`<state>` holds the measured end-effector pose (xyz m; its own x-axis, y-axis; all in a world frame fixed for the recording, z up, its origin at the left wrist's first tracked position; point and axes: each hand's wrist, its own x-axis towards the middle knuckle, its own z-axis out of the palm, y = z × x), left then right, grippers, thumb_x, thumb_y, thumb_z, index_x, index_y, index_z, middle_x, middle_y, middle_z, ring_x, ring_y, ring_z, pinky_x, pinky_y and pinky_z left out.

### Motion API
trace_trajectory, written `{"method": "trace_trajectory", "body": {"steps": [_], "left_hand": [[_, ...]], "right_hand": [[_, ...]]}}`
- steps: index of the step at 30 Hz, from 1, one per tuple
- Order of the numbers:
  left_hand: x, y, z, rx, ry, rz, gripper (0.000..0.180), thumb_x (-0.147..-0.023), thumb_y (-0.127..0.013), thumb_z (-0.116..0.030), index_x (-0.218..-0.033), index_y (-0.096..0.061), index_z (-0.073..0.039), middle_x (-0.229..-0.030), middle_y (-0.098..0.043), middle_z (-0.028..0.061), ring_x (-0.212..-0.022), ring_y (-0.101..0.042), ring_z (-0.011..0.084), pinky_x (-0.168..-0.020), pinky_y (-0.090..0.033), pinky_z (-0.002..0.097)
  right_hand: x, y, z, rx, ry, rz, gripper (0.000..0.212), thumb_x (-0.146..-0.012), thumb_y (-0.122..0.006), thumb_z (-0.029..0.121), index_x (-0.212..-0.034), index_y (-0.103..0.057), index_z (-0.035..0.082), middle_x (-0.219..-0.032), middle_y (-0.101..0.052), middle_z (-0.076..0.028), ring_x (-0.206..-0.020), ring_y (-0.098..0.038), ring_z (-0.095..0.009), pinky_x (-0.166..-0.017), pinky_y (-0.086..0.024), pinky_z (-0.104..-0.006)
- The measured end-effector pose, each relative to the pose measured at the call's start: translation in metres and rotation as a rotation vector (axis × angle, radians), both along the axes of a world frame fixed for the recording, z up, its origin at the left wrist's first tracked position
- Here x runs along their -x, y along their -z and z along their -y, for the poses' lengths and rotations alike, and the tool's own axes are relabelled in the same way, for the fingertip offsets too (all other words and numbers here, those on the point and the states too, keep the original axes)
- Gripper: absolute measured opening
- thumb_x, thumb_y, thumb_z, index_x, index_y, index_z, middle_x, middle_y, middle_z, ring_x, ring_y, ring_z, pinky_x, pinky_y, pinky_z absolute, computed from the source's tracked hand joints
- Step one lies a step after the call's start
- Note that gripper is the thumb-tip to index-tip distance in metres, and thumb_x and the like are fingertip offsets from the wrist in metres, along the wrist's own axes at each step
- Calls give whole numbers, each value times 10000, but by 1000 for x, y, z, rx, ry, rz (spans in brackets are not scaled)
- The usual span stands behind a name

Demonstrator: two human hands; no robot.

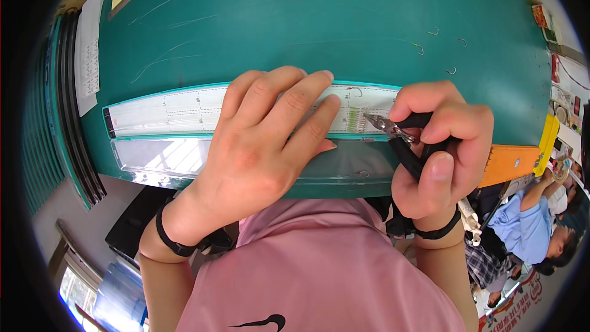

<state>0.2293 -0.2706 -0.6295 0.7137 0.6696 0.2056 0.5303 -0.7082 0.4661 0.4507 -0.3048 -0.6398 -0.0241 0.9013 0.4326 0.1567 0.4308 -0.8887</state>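
Observation:
A long, narrow fishing-rig case [135, 117] with a white marked insert lies open across the table. Its clear lid [163, 157] is folded down towards me. My left hand [255, 138] rests palm down over the middle of the case, fingers stretched out across the insert. Black-handled wire cutters [382, 124] are gripped in my right hand [452, 138]. Their tips are at a row of small fish hooks [358, 120] near the insert's right end. One loose hook [354, 91] lies above that row, another [363, 174] by the lid. Whatever lies under my left palm is hidden.
Several fish hooks [419, 49] are scattered on the green table [295, 12], and thin clear lines [163, 61] trail at the left. An orange strip [507, 163] is beyond my right hand. Stacked cases [70, 117] stand at the left edge. People [528, 221] sit at far right.

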Motion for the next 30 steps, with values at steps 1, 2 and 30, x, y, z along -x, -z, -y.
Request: {"method": "trace_trajectory", "body": {"steps": [1, 2, 30], "left_hand": [[0, 0, 0, 1, 0, -7, 541, -660, -825, -144, -1165, -680, -13, -1295, -618, 152, -1117, -583, 345, -907, -474, 492], [0, 0, 0, 1, 0, -7, 541, -660, -825, -144, -1165, -680, -13, -1295, -618, 152, -1117, -583, 345, -907, -474, 492], [-51, -34, 43, 1, 197, -350, 274, -657, -650, -47, -928, -643, -12, -897, -569, 90, -829, -527, 262, -721, -373, 378]], "right_hand": [[1, 0, 0, 0, 0, 0, 277, -957, -593, 234, -962, -503, -27, -822, -560, -136, -713, -604, -237, -561, -471, -309], [3, 1, 1, 0, 18, -16, 267, -964, -582, 230, -959, -506, -26, -819, -560, -134, -699, -599, -234, -555, -468, -306], [-68, -15, 5, -111, 256, -10, 366, -975, -381, 344, -1064, -419, -9, -918, -601, -317, -654, -501, -198, -631, -440, -274]]}}
